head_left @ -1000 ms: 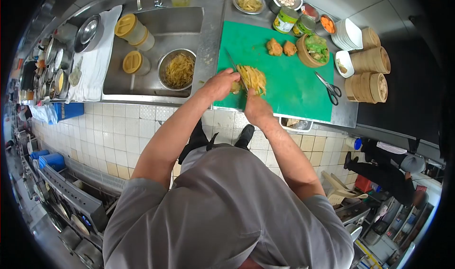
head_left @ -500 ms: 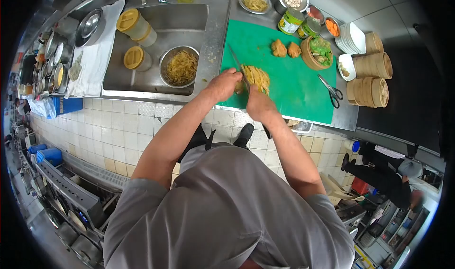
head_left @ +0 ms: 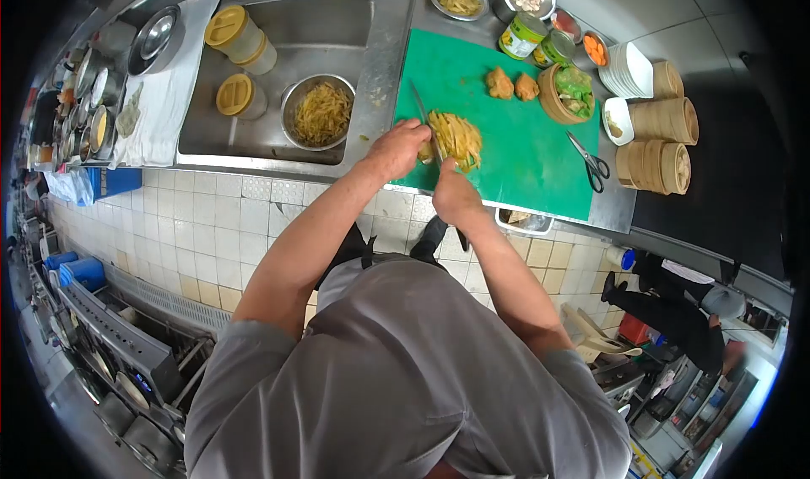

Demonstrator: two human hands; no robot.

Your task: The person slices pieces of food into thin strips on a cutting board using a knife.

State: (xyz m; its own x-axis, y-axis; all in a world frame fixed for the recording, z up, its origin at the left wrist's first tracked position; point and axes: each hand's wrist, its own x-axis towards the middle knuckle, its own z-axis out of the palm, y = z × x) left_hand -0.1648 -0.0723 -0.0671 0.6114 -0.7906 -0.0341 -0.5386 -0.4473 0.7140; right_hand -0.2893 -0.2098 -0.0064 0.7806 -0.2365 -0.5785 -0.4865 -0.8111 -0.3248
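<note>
My right hand [head_left: 457, 195] is closed round the handle of a kitchen knife [head_left: 419, 101], its blade pointing away from me over the green cutting board [head_left: 523, 171]. Just left of the blade, my left hand [head_left: 398, 150] has its fingers curled down on a pale yellow piece of food [head_left: 425, 152], mostly hidden under the fingertips. Right against the blade's other side lies a heap of yellow cut strips [head_left: 456, 139]; I cannot make out their exact kind.
Two brown lumps [head_left: 499, 83] and a bamboo steamer with greens [head_left: 544, 103] sit farther back on the board. Black-handled scissors [head_left: 596, 168] lie at its right. In the sink [head_left: 278, 154] stands a metal bowl [head_left: 291, 129] of yellow strips. A person in black [head_left: 688, 319] is at the far right.
My right hand has drawn back a little toward my body with the knife. My left hand keeps its place on the food piece.
</note>
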